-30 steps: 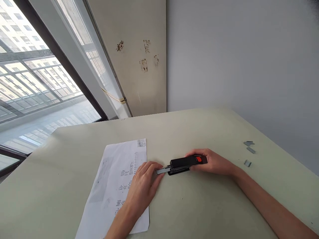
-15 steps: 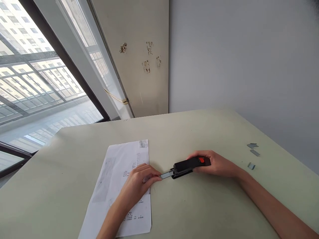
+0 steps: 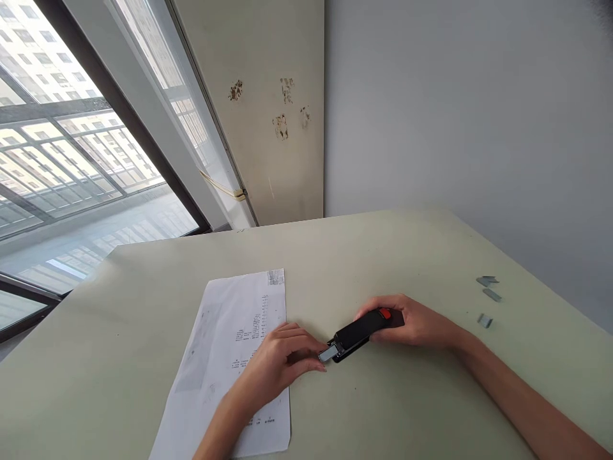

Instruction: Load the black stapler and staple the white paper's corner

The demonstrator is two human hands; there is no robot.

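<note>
My right hand (image 3: pixel 405 319) is wrapped round a black stapler (image 3: pixel 366 329) with a red patch on top, held just over the table and pointing left. A short metal tray (image 3: pixel 329 352) sticks out of the stapler's front end. My left hand (image 3: pixel 285 358) pinches the end of this tray between thumb and fingers. Printed paper (image 3: pixel 196 364) lies under my left hand and wrist. Whether staples sit inside the tray I cannot tell.
Several grey strips of staples (image 3: pixel 491 295) lie on the pale green table (image 3: pixel 407 409) to the right. A window (image 3: pixel 86 140) is at the left, and a grey wall (image 3: pixel 454 115) stands behind the table.
My left hand has moved right, and the metal tray has slid further into the stapler, so less of it shows. The stapler's front has swung down slightly towards me.
</note>
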